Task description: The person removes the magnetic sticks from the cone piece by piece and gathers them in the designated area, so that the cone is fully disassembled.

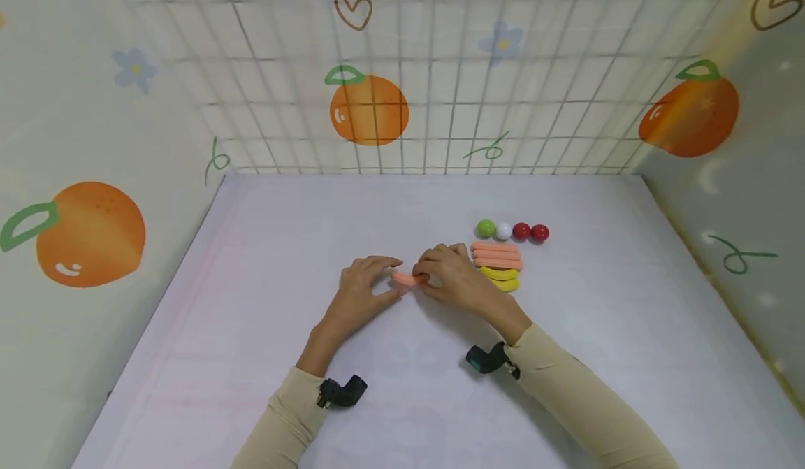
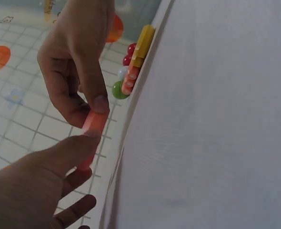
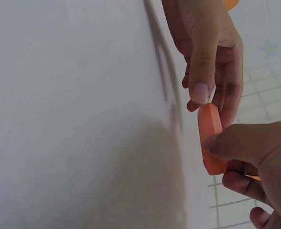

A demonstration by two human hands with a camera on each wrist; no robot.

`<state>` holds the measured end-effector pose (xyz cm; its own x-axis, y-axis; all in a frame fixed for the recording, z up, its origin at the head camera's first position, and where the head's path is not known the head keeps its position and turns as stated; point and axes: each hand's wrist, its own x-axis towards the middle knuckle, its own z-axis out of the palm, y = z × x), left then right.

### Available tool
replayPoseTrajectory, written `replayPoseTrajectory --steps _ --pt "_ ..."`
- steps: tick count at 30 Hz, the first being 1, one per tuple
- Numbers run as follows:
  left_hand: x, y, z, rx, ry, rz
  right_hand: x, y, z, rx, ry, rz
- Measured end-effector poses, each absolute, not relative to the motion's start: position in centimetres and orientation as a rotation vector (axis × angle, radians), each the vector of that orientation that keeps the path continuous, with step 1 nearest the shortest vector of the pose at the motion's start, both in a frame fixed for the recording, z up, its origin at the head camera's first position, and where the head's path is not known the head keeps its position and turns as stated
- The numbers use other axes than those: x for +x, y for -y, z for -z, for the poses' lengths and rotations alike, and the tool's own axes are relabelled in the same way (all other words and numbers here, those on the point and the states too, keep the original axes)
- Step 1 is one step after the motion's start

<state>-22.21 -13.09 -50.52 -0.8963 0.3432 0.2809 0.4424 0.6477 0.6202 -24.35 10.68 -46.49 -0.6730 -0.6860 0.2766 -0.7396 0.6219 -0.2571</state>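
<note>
In the head view, a pink toy sausage (image 1: 409,279) is held just off the middle of the white table. My right hand (image 1: 454,277) pinches its right end between thumb and fingers. Around the other end, my left hand (image 1: 365,291) has thumb and fingers spread, with a gap showing between them and the sausage. The right wrist view shows the faceted side of the sausage (image 3: 211,136) under the right thumb, the left thumb tip close to its far end. Whether that left thumb touches it, I cannot tell.
Beyond the right hand lie several pink sausages (image 1: 495,255) in a stack of rows, with yellow toy bananas (image 1: 499,277) in front. Behind them is a row of balls: green (image 1: 486,228), white (image 1: 504,231) and two red (image 1: 530,232). A patterned curtain (image 1: 428,70) closes off the back.
</note>
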Motion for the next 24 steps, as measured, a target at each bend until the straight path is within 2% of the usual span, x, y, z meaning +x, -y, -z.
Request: replayPoseTrajectory --steps 8,16,24 --pt "-22.2 12.1 48.6 -0.713 2.671 1.154 -23.8 -12.1 44.9 1.207 2.61 -0.561" --pt "-22.4 10.6 47.9 -0.829 2.633 1.102 -23.5 -13.6 44.1 1.177 2.589 -0.567" --pt "-22.2 9.7 47.4 -0.836 2.65 1.129 -22.9 -14.9 43.6 1.18 2.57 -0.6"
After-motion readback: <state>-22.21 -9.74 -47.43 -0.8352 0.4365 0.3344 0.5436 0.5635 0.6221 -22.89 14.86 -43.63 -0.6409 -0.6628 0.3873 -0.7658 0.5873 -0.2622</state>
